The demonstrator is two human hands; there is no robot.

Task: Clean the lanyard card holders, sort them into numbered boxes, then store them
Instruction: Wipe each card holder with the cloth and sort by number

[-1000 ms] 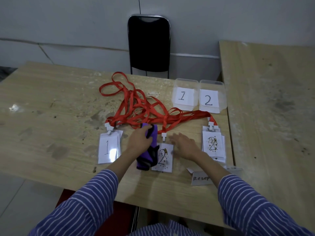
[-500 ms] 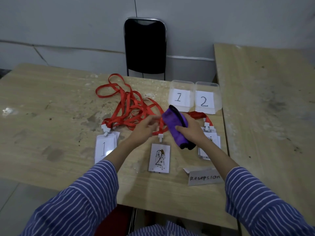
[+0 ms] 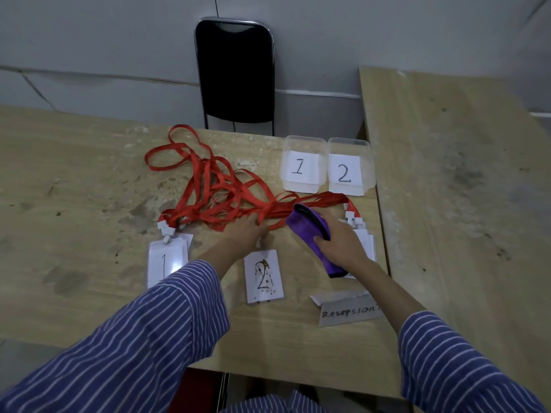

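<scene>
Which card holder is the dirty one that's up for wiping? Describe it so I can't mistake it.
On the near wooden table, look between the two hands, just below the left hand. The single card holder lying there alone shows a 2 with dark specks; the holders at left show a 1, and the right pile is stacked.

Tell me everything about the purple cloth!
The soft purple cloth with a black edge looks like folded microfibre, bunched into a thick roll. The right hand grips it around the middle, holding it slanted above the beige wooden table. Its upper end sits over the red lanyard straps; its lower end hangs over the stack of white card holders on the right.
</scene>
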